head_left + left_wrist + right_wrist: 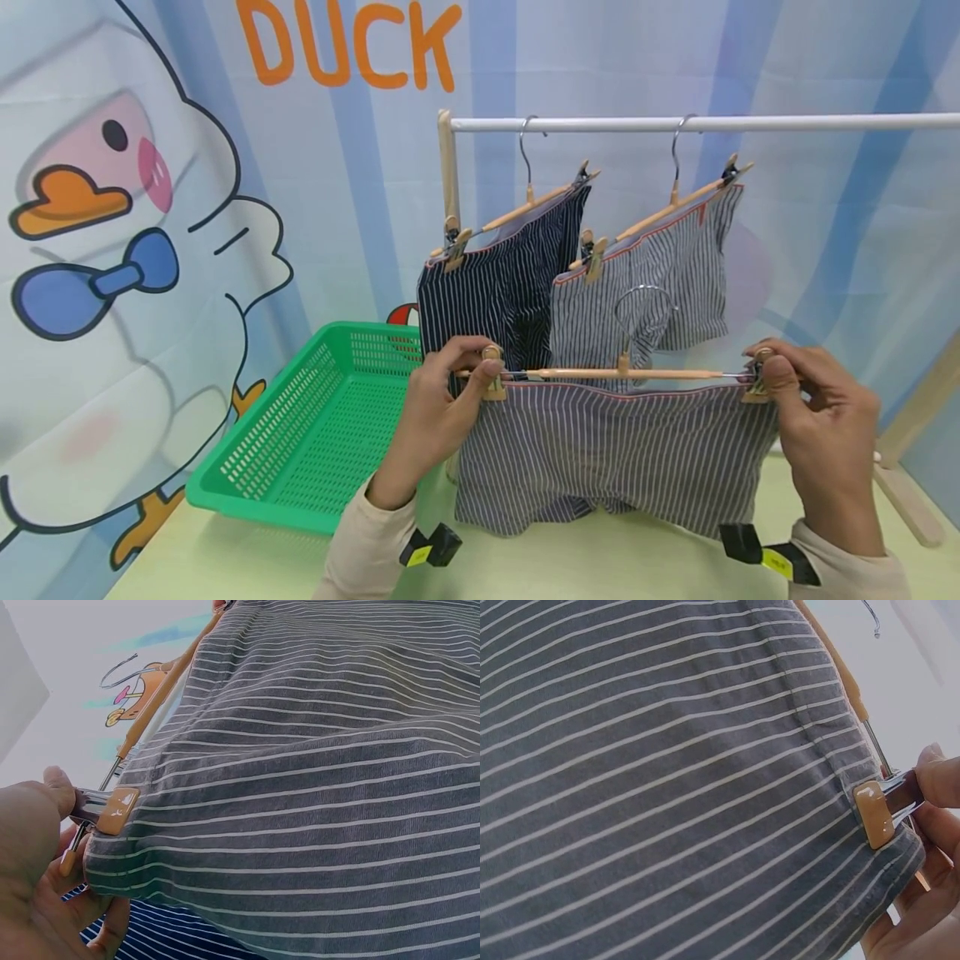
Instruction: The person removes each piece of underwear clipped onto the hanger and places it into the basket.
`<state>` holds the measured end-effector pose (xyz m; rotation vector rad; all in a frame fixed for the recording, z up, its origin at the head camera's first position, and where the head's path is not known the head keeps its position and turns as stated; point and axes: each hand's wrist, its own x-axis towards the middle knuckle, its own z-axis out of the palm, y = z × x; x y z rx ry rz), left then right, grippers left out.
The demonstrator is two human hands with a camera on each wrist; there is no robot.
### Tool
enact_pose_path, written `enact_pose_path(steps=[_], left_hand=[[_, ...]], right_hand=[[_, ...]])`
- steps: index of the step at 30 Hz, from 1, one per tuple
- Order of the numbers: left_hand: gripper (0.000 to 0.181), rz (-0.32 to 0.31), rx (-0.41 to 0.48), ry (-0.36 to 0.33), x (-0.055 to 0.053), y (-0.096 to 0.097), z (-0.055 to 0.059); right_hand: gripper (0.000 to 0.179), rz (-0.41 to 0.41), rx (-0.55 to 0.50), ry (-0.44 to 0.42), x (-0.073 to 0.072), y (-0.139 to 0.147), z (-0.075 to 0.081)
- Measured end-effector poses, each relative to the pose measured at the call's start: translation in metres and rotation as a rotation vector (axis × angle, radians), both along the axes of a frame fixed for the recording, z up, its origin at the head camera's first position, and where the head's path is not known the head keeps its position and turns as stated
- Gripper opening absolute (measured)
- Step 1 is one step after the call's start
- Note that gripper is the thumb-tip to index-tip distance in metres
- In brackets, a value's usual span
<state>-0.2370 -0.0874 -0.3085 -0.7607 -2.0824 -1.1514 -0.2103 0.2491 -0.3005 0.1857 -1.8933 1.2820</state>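
Grey striped boxer shorts (pixel 615 450) hang by the waistband from a wooden clip hanger (pixel 652 374), held up in front of the rack. My left hand (pixel 442 408) pinches the hanger's left clip (pixel 492 375) between thumb and fingers. At the other end, my right hand (pixel 825 417) pinches the right clip (pixel 757 377). Both wrist views show the clip pads, left (pixel 118 811) and right (pixel 874 814), over the waistband's corners. The hanger's metal hook (pixel 647 288) points upward, overlapping the light striped shorts behind it.
A white rail (pixel 795 123) on a wooden stand carries dark navy striped shorts (pixel 495 292) and light grey striped shorts (pixel 675 267) on clip hangers. A green plastic basket (pixel 258 515) stands on the pale table (pixel 600 567) at left. The stand's wooden foot (pixel 911 508) lies at right.
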Motion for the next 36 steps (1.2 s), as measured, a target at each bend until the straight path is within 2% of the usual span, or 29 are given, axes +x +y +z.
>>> enact_pose_path(steps=[25,36], left_hand=[[0.044,-0.014,0.008,-0.036,0.0005,0.0007,0.0005],[0.044,-0.022,0.004,-0.020,-0.0004,-0.0003,-0.0011]], right_hand=[[0.023,-0.017,-0.054,0.002,0.0007,0.0000,0.0013],[0.022,-0.026,-0.045,0.001,0.0004,-0.0003,0.0011]])
